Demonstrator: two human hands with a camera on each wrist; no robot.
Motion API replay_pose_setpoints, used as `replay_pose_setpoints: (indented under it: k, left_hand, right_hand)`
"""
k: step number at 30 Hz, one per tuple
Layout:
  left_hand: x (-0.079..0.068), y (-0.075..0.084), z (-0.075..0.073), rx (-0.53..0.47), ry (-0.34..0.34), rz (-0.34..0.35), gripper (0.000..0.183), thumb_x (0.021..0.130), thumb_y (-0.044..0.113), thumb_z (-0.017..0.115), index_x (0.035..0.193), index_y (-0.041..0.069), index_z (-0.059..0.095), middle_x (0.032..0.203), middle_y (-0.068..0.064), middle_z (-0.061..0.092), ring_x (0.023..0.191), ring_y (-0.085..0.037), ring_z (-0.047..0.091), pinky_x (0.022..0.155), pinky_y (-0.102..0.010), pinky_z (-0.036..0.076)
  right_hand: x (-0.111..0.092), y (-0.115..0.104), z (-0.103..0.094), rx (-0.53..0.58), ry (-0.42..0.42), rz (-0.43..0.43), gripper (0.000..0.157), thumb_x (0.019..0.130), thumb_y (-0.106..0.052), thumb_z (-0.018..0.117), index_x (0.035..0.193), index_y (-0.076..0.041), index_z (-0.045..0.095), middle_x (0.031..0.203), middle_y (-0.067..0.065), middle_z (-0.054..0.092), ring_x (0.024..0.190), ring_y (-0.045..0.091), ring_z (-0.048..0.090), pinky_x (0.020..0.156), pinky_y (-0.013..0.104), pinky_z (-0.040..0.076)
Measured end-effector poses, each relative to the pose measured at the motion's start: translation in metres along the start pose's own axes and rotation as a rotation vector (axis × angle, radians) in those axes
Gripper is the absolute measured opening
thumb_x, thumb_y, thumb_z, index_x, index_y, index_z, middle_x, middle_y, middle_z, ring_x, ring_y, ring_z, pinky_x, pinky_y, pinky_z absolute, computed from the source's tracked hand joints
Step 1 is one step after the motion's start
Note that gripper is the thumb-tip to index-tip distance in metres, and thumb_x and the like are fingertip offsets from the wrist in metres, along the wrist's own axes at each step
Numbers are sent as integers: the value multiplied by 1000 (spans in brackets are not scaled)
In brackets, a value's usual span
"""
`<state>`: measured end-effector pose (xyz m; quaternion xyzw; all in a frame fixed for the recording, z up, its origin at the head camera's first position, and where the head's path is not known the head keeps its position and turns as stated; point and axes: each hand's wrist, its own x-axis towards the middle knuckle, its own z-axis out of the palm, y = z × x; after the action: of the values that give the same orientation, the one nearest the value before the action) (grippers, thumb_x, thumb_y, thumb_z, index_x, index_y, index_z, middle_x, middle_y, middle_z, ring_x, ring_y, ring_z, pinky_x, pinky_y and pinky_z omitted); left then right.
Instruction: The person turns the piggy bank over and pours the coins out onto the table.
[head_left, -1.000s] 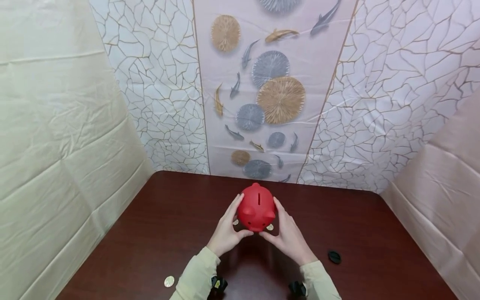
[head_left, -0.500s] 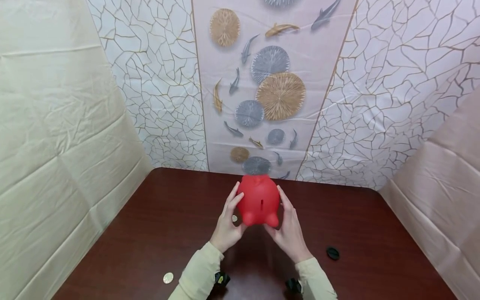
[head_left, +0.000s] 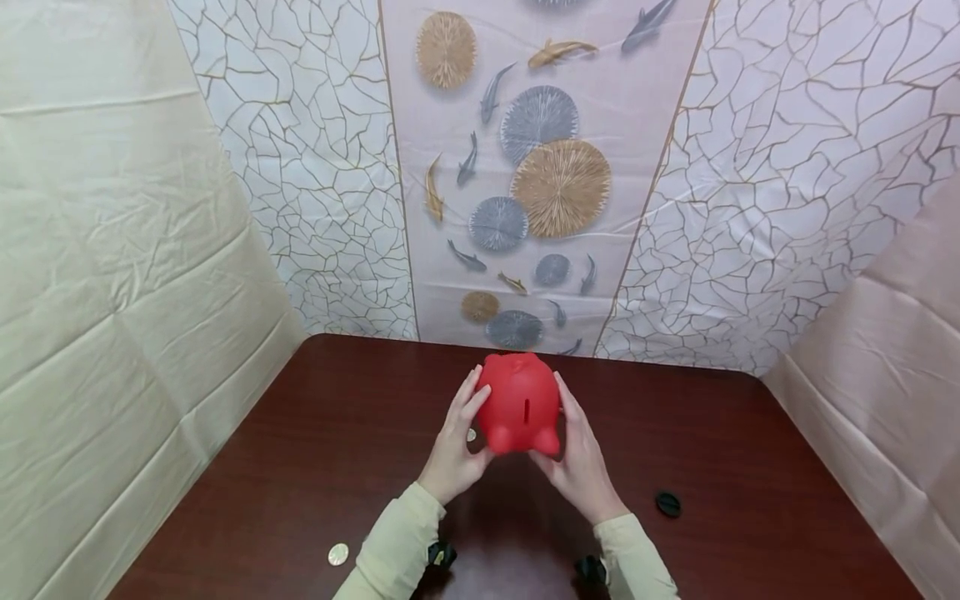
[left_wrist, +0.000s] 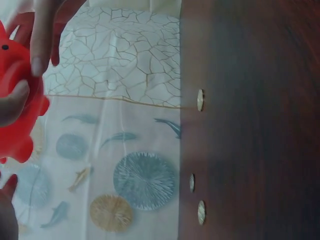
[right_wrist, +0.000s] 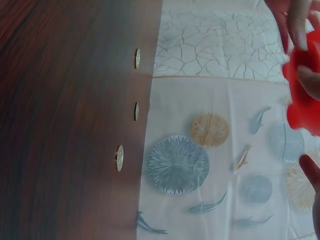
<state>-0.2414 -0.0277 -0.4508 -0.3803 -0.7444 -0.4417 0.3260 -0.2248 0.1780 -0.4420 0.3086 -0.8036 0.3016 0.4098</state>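
Note:
A red piggy bank (head_left: 517,387) is held up above the table between both hands. Its coin slot faces the head camera and two rounded bumps point down toward me. My left hand (head_left: 455,454) grips its left side, fingers along the flank and thumb low at the near edge. On the opposite side my right hand (head_left: 583,467) grips it the same way. One dark eye shows on the piggy bank (left_wrist: 15,75) in the left wrist view. A gold-coloured coin (head_left: 471,435) lies beyond the left hand, partly hidden.
Another coin (head_left: 338,554) lies on the dark brown table (head_left: 360,417) at the front left. A small black ridged disc (head_left: 668,504) is right of the right hand. Three coins stand out in the right wrist view, the nearest coin (right_wrist: 119,158) lowest. Patterned cloth (head_left: 517,250) hangs behind.
Both hands have tipped the piggy bank: its eyes have gone out of the head view and its slot sits lower. During the last half second it has barely moved.

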Motion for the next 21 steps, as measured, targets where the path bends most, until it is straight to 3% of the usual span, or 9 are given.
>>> replay_pose_setpoints:
  k: [3, 6, 9, 12, 15, 21]
  left_hand:
    - [-4, -3, -1, -34, -58, -71, 101, 70, 7, 85, 152, 20, 27, 159, -14, 24, 142, -33, 32, 88, -37, 58]
    - [-9, -6, -2, -109, -117, -183, 101, 71, 17, 86, 153, 23, 26, 160, -9, 24, 138, -31, 37, 85, -32, 58]
    - [-10, -6, -3, -157, -147, -306, 99, 72, 25, 85, 152, 29, 28, 157, -3, 30, 132, -26, 44, 84, -31, 58]
    - [-10, -5, -3, -158, -153, -432, 95, 73, 32, 84, 150, 36, 30, 149, 0, 42, 124, -23, 52, 85, -32, 58]
    - [-9, -3, 1, -115, -149, -528, 87, 75, 41, 81, 148, 34, 35, 139, -3, 53, 110, -21, 61, 82, -34, 59]
    - [-5, 2, 5, 135, -136, -633, 69, 81, 60, 68, 136, 20, 55, 97, -4, 74, 78, -13, 68, 71, -28, 56]
  right_hand:
    - [-4, 3, -2, -3, -74, 65, 96, 77, -45, 71, 150, 1, 27, 137, 18, 51, 115, 27, 55, 95, 28, 53]
    - [-10, 3, -3, -4, -103, 127, 107, 62, -32, 87, 149, -3, 32, 131, 18, 57, 109, 29, 59, 83, 46, 58]
    - [-12, 2, -3, -1, -122, 226, 108, 55, -24, 93, 148, -8, 39, 128, 16, 62, 104, 29, 61, 79, 48, 58]
    - [-12, 0, -2, -19, -153, 336, 97, 60, -27, 91, 144, -10, 45, 121, 15, 67, 97, 28, 62, 75, 46, 58]
    - [-11, -1, -2, -61, -219, 448, 81, 70, -33, 86, 139, -7, 51, 112, 17, 70, 91, 30, 64, 73, 45, 57]
    - [-6, -1, 0, -125, -384, 588, 57, 87, -46, 67, 125, -3, 62, 94, 14, 74, 85, 29, 69, 80, 45, 57]
